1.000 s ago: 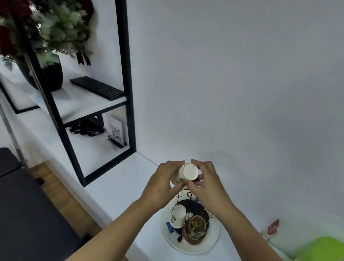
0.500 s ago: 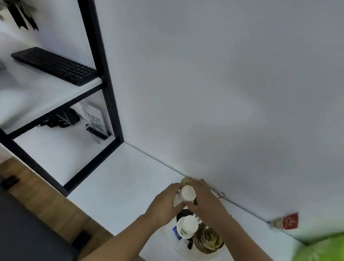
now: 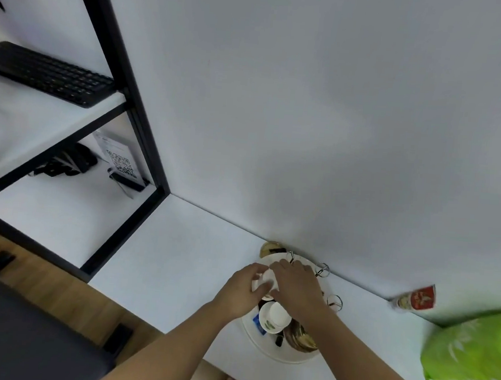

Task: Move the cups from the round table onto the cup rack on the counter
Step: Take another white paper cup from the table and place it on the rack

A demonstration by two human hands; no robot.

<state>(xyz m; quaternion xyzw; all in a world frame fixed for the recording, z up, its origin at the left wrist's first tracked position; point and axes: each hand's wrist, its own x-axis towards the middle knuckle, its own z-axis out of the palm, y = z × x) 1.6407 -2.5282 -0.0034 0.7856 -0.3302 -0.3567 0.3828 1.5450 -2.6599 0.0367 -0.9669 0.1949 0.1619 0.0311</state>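
Observation:
The cup rack (image 3: 324, 270) stands on a round white base (image 3: 284, 353) on the white counter, near the wall. Its wire hooks stick up behind my hands. My left hand (image 3: 242, 291) and my right hand (image 3: 297, 286) both hold a small white cup (image 3: 266, 281) low over the rack's left side; the cup is mostly hidden by my fingers. Another white cup with a green pattern (image 3: 273, 316) hangs on the rack just below my hands. A brown-gold cup (image 3: 300, 339) sits at the rack's front right.
A black-framed shelf unit (image 3: 139, 139) stands at the left, with a keyboard (image 3: 48, 73) and a QR-code card (image 3: 121, 164). A red packet (image 3: 417, 299) lies by the wall. A green bag (image 3: 473, 351) is at the right. A dark bench (image 3: 22, 330) is below left.
My view has tilted down and right. Both hands have lowered the white cup onto the rack's left side, closer to the patterned cup.

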